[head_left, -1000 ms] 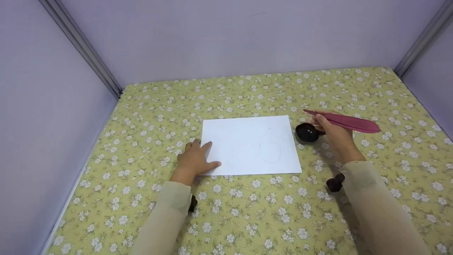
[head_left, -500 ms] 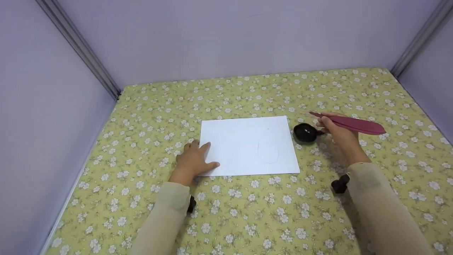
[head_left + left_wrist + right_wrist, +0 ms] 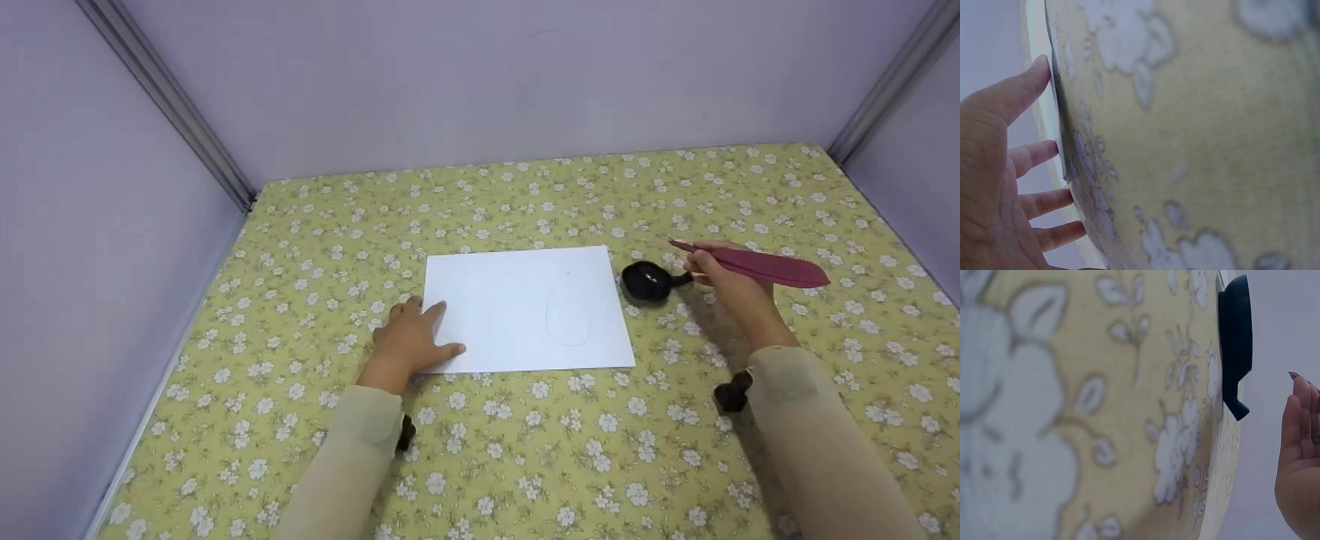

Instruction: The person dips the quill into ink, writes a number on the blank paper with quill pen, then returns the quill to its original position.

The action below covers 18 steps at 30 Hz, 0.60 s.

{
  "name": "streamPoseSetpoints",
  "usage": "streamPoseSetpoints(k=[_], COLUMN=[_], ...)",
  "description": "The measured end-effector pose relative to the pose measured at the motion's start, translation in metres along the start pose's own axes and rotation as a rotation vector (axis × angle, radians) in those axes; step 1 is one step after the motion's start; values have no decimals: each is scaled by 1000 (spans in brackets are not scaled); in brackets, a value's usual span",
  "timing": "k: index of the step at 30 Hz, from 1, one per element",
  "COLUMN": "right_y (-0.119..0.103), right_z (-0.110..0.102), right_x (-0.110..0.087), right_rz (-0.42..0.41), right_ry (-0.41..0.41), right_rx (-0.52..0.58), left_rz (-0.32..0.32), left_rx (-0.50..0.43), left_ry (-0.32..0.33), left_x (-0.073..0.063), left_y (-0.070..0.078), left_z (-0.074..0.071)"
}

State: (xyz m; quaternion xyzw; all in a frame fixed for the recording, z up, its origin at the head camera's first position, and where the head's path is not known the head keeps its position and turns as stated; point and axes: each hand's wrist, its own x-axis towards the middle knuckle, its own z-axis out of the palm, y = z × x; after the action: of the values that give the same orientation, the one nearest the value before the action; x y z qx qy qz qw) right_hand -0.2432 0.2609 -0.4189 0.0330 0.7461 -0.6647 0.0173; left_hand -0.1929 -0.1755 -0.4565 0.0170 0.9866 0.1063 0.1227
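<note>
My left hand (image 3: 405,341) rests with spread fingers on the left edge of a white sheet of paper (image 3: 510,307). In the left wrist view, the thumb and index fingertip (image 3: 1047,147) touch the sheet. A faint looped line is drawn on the paper's right half. My right hand (image 3: 739,296) pinches a dark red feather quill (image 3: 780,268) near its tip, the plume pointing right. Left of that hand sits a small black dish (image 3: 646,283) with a short handle. The right wrist view shows the dish (image 3: 1235,337) apart from the raised hand (image 3: 1303,478).
A yellow cloth (image 3: 525,450) with white flowers covers the table. Pale walls (image 3: 480,82) stand behind and at both sides, with metal posts (image 3: 172,105) at the corners. A dark wrist device (image 3: 733,391) hangs below the right sleeve.
My right hand has moved right and slightly toward me with the quill, away from the dish, so the dish's handle now shows. The left hand and paper stay in place.
</note>
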Motion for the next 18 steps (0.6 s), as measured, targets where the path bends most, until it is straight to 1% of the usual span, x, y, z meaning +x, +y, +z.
streamPoseSetpoints(k=[4,7,10,12,14,15,17,18], right_y=[0,1,6,12,19,23,27,28], right_z=[-2,-4,-8,-13,-18,-20,-24,-26], right_x=[2,2,4,7,11,12,13,13], right_rz=[-27,-65,-136,-220,-319,-355,-391,-389], right_ry=[-5,-25,-71,-108,-130,-138,-162,-176], right_rx=[-33,-96,-160,-195,-289,-326,-417,-474], left_rz=[-4,-3,-5,-6,-8,-7,-6,-5], left_rx=[4,6,6,4,2,1,-1,-2], left_ry=[2,2,0,0,-2,-2,-2,-2], left_x=[0,0,0,0,-1,-1,-1,-1], left_y=[0,1,1,1,1,1,1,1], left_z=[0,0,0,0,0,-1,0,-1])
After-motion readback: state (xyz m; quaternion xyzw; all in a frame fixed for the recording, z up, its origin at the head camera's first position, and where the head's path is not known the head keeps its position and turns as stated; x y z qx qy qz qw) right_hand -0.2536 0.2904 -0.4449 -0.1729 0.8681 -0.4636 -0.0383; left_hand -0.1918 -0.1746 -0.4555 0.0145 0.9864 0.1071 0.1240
